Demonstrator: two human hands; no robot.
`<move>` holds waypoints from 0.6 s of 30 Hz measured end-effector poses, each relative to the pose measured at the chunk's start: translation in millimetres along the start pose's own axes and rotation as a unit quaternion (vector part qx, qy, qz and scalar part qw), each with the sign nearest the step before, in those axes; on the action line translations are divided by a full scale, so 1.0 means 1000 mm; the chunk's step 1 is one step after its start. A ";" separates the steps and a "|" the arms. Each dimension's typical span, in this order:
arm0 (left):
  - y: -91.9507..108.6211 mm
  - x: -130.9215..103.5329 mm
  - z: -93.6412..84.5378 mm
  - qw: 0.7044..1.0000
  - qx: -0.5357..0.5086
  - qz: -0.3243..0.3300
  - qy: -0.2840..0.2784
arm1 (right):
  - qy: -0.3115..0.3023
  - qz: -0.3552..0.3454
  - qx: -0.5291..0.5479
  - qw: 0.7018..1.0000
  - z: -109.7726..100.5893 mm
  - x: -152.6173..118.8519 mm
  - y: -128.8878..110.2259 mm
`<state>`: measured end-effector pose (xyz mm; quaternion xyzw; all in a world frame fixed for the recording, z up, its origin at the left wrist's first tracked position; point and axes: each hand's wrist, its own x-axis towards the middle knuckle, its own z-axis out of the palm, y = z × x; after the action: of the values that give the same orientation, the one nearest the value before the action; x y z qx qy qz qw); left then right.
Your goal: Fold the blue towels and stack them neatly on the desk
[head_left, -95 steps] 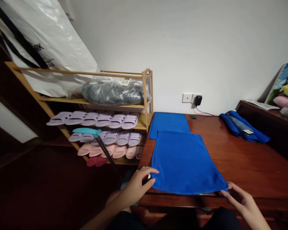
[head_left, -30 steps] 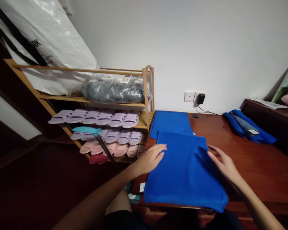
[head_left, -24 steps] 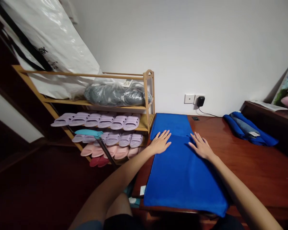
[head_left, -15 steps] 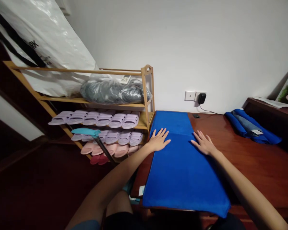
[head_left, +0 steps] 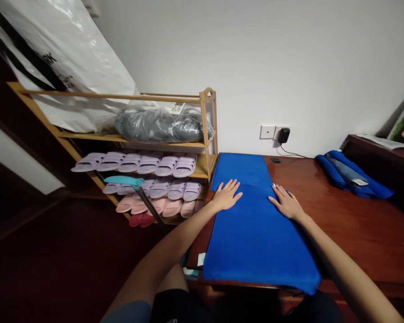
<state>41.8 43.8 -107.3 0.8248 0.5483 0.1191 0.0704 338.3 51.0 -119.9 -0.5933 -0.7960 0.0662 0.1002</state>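
Note:
A blue towel [head_left: 256, 242] lies spread lengthwise on the brown wooden table [head_left: 350, 233], its near end hanging slightly over the front edge. A crease runs across it just beyond my hands. My left hand [head_left: 227, 196] rests flat on the towel's left side, fingers spread and pointing away from me. On the right edge lies my right hand [head_left: 285, 202], palm down with its fingers extended. Neither hand grips the cloth. A small white tag [head_left: 201, 259] sticks out at the towel's near left side.
Rolled blue and grey cloths [head_left: 355, 175] lie at the table's right back. A wooden shoe rack [head_left: 208, 130] with several slippers [head_left: 185, 166] stands at the left, a turquoise-topped pole [head_left: 124, 181] before it. A black charger [head_left: 283, 136] is plugged into the wall.
The view has shifted slightly. Both hands stay flat on the towel in nearly the same places, and the towel has hardly moved.

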 end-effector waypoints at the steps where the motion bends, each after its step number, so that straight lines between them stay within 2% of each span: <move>1: -0.005 -0.002 -0.003 1.000 -0.009 -0.010 0.003 | -0.001 0.007 0.004 1.000 -0.002 -0.004 0.009; 6: -0.025 -0.003 -0.017 0.997 -0.063 -0.041 0.030 | 0.004 0.020 0.031 0.999 -0.010 -0.004 0.036; 13: -0.038 0.036 -0.032 0.971 -0.196 -0.124 0.063 | 0.058 0.111 0.079 0.989 -0.020 0.032 0.046; 18: -0.052 0.043 -0.047 0.919 -0.370 -0.129 0.038 | 0.068 0.045 0.190 0.978 -0.041 0.040 0.059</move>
<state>-1.2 103.1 -69.4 0.6570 0.5686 0.3344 0.3650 391.6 105.6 -89.8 -0.6016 -0.7328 0.1798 0.2622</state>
